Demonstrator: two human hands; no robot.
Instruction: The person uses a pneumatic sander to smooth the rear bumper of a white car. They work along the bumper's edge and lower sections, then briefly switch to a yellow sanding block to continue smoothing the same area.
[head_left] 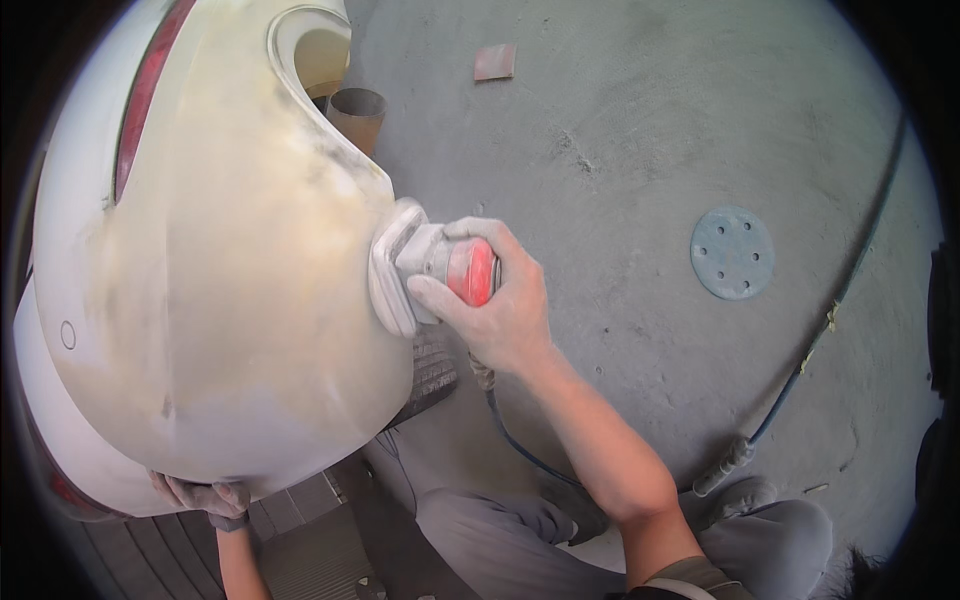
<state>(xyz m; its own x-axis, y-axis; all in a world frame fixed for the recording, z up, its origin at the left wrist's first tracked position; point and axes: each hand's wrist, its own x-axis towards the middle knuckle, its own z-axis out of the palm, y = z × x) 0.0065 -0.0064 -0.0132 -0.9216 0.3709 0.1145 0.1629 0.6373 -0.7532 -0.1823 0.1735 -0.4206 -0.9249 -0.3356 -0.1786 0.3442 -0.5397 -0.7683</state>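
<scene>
A large curved car bumper, patchy in white and beige, fills the left side. My right hand wraps round the body of a dusty air sander with a red top. The sander's round pad lies against the bumper's right edge, tilted almost upright. My left hand is at the bumper's lower rim, its dusty fingers curled onto the edge; part of that hand is hidden. A dark hose runs down from the sander past my right forearm.
A grey sanding disc with holes and a small pinkish square lie on the concrete floor. An air hose crosses the right side. A tyre and a cylinder stand behind the bumper. My bent legs are below.
</scene>
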